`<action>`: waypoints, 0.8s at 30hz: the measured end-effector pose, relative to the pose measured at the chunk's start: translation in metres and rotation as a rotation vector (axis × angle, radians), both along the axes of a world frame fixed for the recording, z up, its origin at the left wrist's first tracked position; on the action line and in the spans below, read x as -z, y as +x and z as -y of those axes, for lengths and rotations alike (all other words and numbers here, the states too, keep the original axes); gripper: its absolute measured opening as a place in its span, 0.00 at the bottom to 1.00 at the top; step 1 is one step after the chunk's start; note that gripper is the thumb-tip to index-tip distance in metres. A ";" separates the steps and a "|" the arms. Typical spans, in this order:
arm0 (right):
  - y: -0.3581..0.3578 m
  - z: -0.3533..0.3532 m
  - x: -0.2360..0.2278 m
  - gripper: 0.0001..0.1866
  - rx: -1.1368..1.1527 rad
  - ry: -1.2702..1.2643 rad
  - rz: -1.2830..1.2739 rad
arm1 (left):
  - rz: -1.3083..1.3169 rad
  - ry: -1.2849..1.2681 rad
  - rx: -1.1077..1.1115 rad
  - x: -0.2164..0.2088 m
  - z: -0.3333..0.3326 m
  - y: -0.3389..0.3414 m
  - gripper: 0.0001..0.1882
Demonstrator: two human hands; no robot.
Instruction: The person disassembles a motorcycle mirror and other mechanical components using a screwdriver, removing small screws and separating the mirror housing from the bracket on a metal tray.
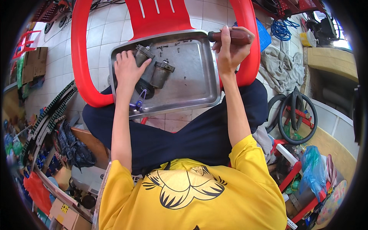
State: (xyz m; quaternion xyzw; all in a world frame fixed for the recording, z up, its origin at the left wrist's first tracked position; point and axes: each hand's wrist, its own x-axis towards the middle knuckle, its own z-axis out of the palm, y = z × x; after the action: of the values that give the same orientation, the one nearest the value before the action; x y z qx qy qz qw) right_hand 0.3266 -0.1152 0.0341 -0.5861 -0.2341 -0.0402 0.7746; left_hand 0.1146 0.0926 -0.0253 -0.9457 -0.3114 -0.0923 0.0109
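A metal tray (180, 101) rests across a red plastic chair. My left hand (128, 69) is over its left side, fingers spread, thumb against a cylindrical metal motor (143, 54). Just right of that hand, a second similar motor (161, 73) leans in the tray. A dark rounded part (145, 89) and a small purple-handled tool (138, 102) lie nearer to me. Several small screws (177, 44) are scattered on the tray bottom. Raised above the tray's right rim, my right hand (232, 50) is closed around a screwdriver with a thick brown handle (238, 37); its shaft is not visible.
The red chair (86, 76) has armrests on both sides of the tray. To the right lie a grey cloth (281, 65), a coiled blue hose (283, 30) and black rubber tubes (293, 115). Cluttered parts and a cardboard box (67, 214) are at the lower left.
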 end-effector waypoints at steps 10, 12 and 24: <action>0.006 0.002 -0.001 0.18 -0.008 -0.040 0.060 | 0.088 -0.203 0.051 -0.001 -0.021 -0.025 0.34; 0.005 0.002 -0.001 0.18 -0.003 -0.038 0.050 | 0.219 -0.353 -0.069 -0.010 -0.026 -0.035 0.33; 0.003 0.000 0.004 0.17 -0.029 -0.031 0.032 | 0.926 -1.347 -0.380 -0.026 -0.018 -0.062 0.30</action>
State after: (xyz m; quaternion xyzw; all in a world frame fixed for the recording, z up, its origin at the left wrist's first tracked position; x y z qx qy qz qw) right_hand 0.3299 -0.1154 0.0302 -0.5938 -0.2554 -0.0347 0.7622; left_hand 0.0529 0.1102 0.0007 -0.5478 -0.4271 -0.2621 -0.6699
